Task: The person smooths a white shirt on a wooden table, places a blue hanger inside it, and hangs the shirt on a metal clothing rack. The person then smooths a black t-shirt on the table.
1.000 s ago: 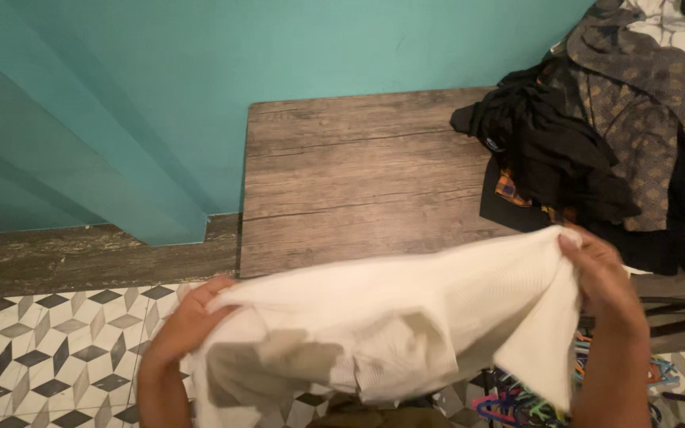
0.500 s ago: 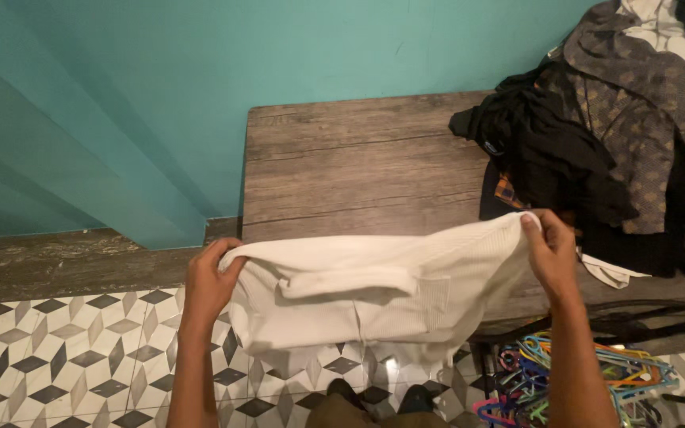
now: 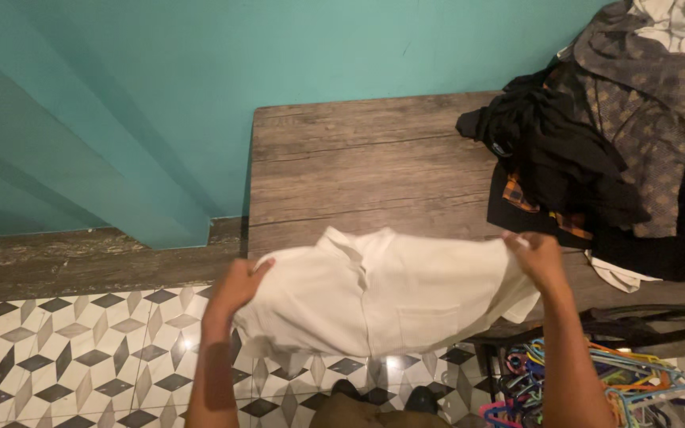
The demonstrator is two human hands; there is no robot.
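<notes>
**Two hands, one white shirt stretched between them**

One white shirt (image 3: 382,293) hangs spread in front of us, its upper edge over the near edge of the wooden table (image 3: 358,166) and its lower part drooping past that edge above the patterned floor tiles (image 3: 65,349). We see its collar at the top middle, pointing toward the table, and a chest pocket low on the right half.

Our left hand (image 3: 235,287) grips the shirt's left end, fingers curled and closed on the cloth. Our right hand (image 3: 534,257) pinches the right end, fingers pressed together over the fabric with the cloth passing beneath them.

On the table's right end, well beyond the right hand, lies a pile of dark clothes (image 3: 596,143). Below it, on the floor, we see a heap of coloured hangers (image 3: 588,380). A teal wall (image 3: 200,79) backs the table.
</notes>
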